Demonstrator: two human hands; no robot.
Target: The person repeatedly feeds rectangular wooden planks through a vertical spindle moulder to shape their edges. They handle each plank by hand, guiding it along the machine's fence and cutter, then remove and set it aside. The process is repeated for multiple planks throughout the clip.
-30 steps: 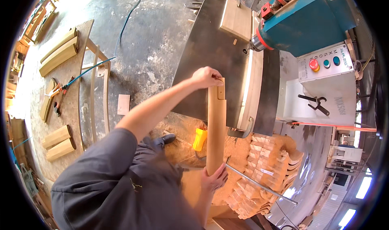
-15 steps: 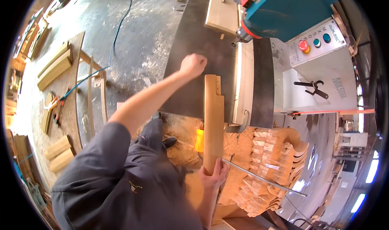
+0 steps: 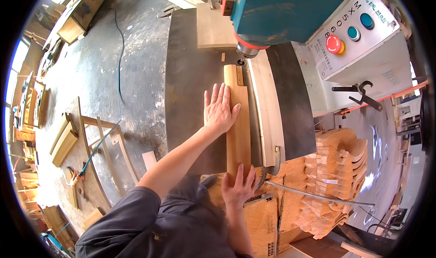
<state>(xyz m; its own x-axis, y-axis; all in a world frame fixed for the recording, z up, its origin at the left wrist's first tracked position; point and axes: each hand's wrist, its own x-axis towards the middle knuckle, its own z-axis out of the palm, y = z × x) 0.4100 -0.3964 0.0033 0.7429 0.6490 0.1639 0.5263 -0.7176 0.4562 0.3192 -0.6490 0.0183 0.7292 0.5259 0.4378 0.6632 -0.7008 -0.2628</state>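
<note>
Left hand [image 3: 220, 110]: spread wide, thumb over the board's upper face, other fingers along its left edge; half a second ago curled and lifted clear of the wood.
Right hand [image 3: 238, 185]: at the near end, thumb to the left, fingers over the end and to the right, much as before; impossible to tell how tightly closed.
Wooden board [image 3: 238, 135]: lying lengthwise on the dark machine table [image 3: 186, 90], notched end just short of the drill chuck [image 3: 247, 50]; earlier farther back, well apart from it.
Pale wooden fence [image 3: 268, 108]: right of the board, with a narrow gap between; clamped at the near end, as before.
Curved wood stack [image 3: 336, 176]: beyond the table's near right corner, unchanged.
</note>
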